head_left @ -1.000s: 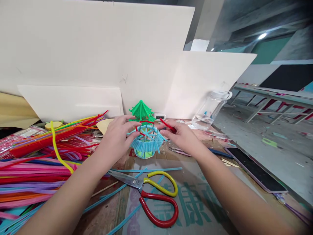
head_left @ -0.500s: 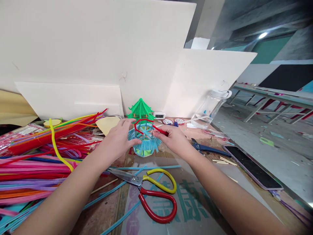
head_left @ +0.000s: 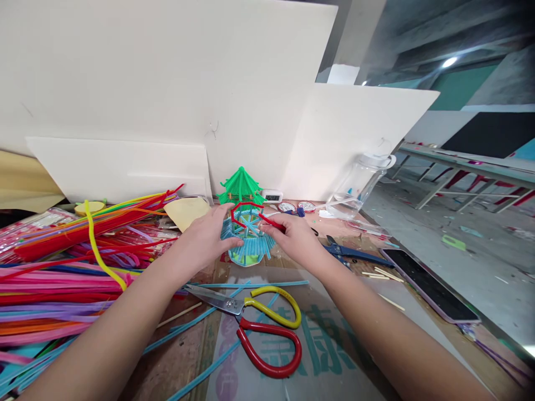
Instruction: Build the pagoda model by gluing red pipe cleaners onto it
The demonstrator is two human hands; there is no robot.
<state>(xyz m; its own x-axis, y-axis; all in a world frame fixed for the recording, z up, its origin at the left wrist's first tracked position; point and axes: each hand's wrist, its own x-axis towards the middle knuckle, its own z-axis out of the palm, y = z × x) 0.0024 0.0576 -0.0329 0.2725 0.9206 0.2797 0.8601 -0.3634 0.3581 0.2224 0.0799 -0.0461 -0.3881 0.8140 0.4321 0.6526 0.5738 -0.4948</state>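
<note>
In the middle stands a small pavilion model of pipe cleaners, with a light blue fringed lower tier [head_left: 254, 246]. A pointed green roof [head_left: 241, 186] rises behind that tier. A red pipe cleaner [head_left: 247, 205], bent into an angular loop, lies over the top of the blue tier. My right hand [head_left: 290, 228] pinches the loose end of this red pipe cleaner at the right. On the left side, my left hand [head_left: 209, 228] grips the blue tier, thumb in front and fingers behind. Below them lie scissors [head_left: 240, 306] with one yellow and one red handle, blades slightly apart.
Bundles of coloured pipe cleaners [head_left: 54, 295] cover the left. Toward the right are blue-handled pliers [head_left: 359, 255], short wooden sticks [head_left: 382, 274], a phone [head_left: 428, 284] and a clear bottle [head_left: 357, 186]. White boards [head_left: 167, 83] stand behind, with a small digital clock [head_left: 272, 195] before them.
Both hands stay almost where they were, still on the model and the red pipe cleaner. The view has shifted very slightly.
</note>
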